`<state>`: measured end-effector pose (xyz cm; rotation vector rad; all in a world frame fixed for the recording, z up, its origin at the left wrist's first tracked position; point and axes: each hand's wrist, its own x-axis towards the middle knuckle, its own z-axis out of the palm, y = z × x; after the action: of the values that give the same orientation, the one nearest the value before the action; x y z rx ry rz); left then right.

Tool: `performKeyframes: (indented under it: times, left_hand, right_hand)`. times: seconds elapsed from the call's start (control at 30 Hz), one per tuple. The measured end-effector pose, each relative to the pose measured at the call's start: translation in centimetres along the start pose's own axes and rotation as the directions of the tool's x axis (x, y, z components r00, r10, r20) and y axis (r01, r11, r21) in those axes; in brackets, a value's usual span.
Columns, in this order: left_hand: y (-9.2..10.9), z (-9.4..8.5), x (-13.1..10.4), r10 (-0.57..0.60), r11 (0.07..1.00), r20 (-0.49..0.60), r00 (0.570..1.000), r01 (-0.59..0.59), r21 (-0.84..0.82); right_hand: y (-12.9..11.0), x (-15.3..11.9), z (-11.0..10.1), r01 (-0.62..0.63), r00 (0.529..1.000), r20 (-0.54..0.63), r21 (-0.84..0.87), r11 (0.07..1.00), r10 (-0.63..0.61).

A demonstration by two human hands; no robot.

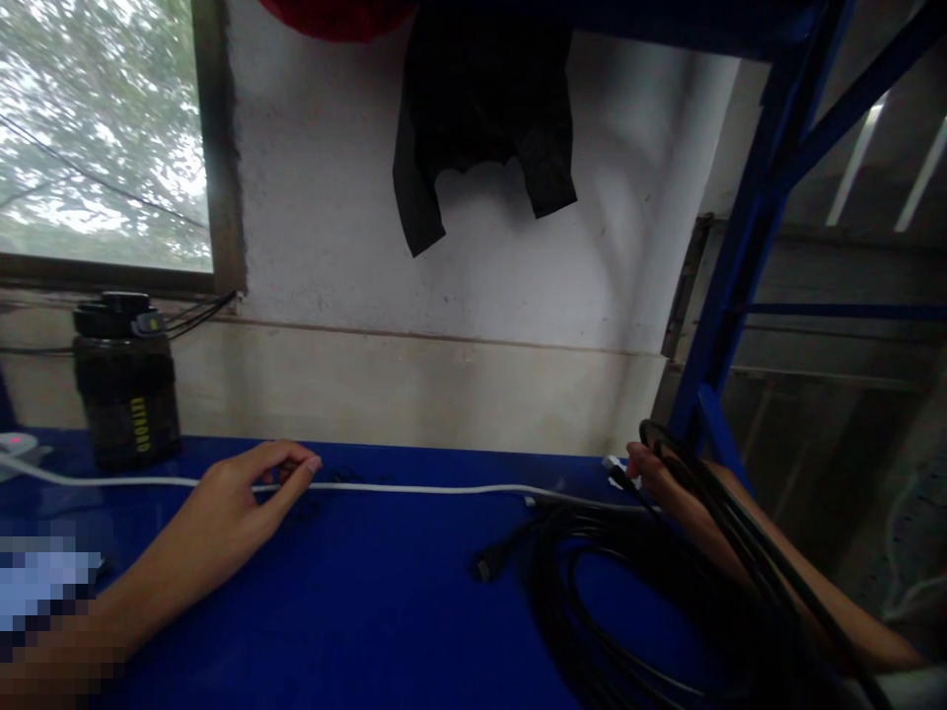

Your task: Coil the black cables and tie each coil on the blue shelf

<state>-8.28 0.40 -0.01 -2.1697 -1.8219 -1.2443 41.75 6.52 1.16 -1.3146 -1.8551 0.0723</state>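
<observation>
Black cable at a blue table, two bare hands, parts lost to shadow and blur

Right hand: grasping black cable, whose raised loops are crossing the hand and forearm; which strands the fingers are gripping is hard to make out.

Black cable: lying in a loose coil on the right side of the table, its lower part running out of frame and its right side merging into darkness. A dark plug is showing blurred at the coil's left; a light-tipped connector is sitting just beside the right fingertips.

Left hand: hovering or resting over a white cord, hiding a stretch of it; thumb and forefinger are coming close together, and whether they are pinching anything cannot be told. Thin dark strands are lying near it, too blurred to name.

White cord: running across the table toward a white device with a red light, cut off by the left edge.

Dark bottle: standing upright at back left, yellow lettering running down its side.

Pale item: lying lower left, pixelated, cut off, unidentifiable.

Dark garment: hanging against the wall, its top lost in shadow. Red item: showing only its lower edge.
</observation>
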Motion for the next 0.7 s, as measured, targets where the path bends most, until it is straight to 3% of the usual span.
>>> performKeyframes:
  times: [0.13, 0.23, 0.5, 0.7]
  left_hand:
    - [0.4, -0.1, 0.0, -0.012, 1.0, 0.024, 1.0, 0.012, 0.02]
    - [0.6, -0.2, -0.1, -0.01, 1.0, 0.025, 1.0, 0.009, 0.02]
    - [0.5, -0.2, -0.1, -0.02, 0.999, 0.034, 0.999, 0.019, 0.044]
    - [0.8, -0.4, -0.1, -0.029, 0.999, 0.036, 0.999, 0.028, 0.047]
  right_hand:
    - [-2.1, -0.4, -0.1, 0.01, 0.983, 0.18, 0.08, 0.997, -0.024]
    - [-2.9, -0.7, 0.0, 0.005, 0.968, 0.248, 0.093, 0.996, -0.028]
    - [-2.1, -0.6, 0.1, -0.032, 0.974, 0.224, 0.086, 0.996, 0.012]
    - [-3.0, -0.5, -0.1, -0.002, 0.965, 0.261, 0.09, 0.996, -0.022]
